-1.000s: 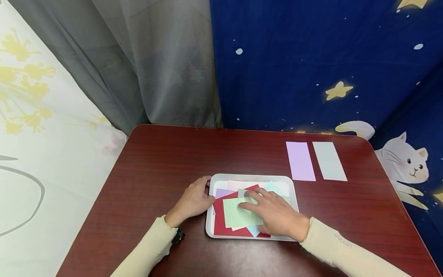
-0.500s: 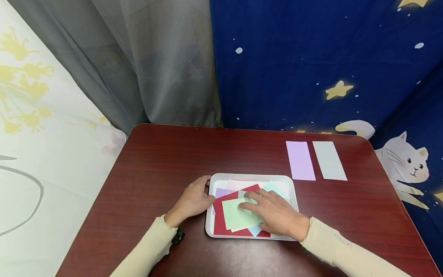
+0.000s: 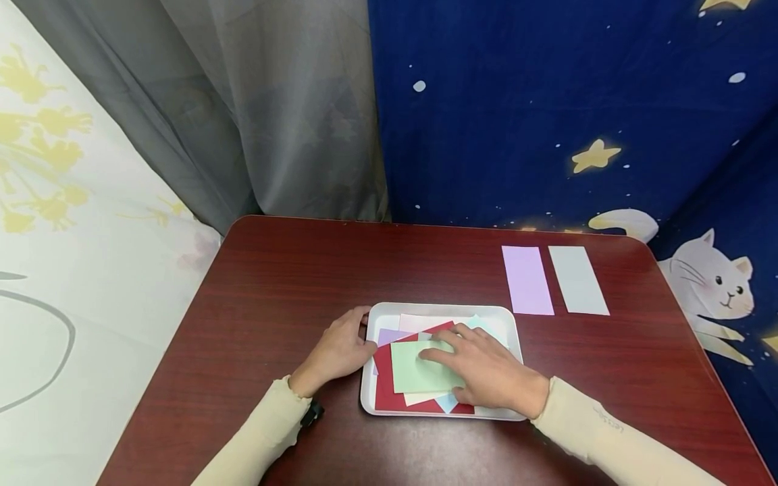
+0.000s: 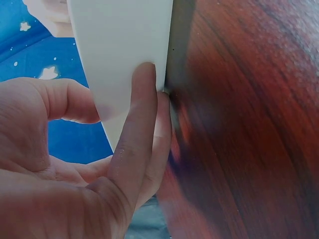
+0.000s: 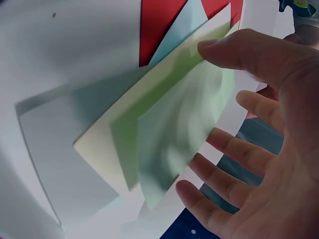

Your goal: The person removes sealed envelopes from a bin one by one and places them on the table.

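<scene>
A white tray lies near the table's front, holding several overlapping coloured paper sheets. My left hand holds its left end; in the left wrist view the fingers lie along the outer wall with the thumb at the rim. Inside the tray, my right hand grips a light green sheet on top of the stack. That sheet bows in the right wrist view, thumb at one edge and fingertips at another. Under it show a cream sheet, a red sheet and a light blue corner.
On the dark red wooden table, a lilac sheet and a pale grey sheet lie side by side at the back right. Behind the table hang a grey curtain and a starry blue curtain.
The green sheet has shifted and turned slightly under my right hand, uncovering more of the cream sheet below. That hand has moved a little; the left hand stays on the tray.
</scene>
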Demonstrator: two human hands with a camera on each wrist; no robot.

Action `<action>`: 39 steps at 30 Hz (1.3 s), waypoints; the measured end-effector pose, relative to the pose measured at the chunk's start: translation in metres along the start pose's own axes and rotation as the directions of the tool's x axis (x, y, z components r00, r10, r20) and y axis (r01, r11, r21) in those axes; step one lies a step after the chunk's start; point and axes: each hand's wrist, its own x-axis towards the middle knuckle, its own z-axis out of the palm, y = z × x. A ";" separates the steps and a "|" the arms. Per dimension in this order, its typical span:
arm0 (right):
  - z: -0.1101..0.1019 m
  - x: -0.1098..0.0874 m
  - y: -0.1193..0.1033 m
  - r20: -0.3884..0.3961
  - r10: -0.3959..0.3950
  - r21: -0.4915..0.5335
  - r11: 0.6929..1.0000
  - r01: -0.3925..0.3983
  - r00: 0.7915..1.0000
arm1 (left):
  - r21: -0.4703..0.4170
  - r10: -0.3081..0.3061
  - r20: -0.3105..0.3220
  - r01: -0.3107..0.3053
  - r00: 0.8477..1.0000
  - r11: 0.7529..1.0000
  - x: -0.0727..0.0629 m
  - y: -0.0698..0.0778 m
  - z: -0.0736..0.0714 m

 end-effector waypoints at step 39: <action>-0.027 -0.028 0.069 -0.161 0.263 0.012 0.964 -0.265 0.951 | 0.000 0.009 -0.008 -0.009 1.000 1.000 0.001 -0.001 0.001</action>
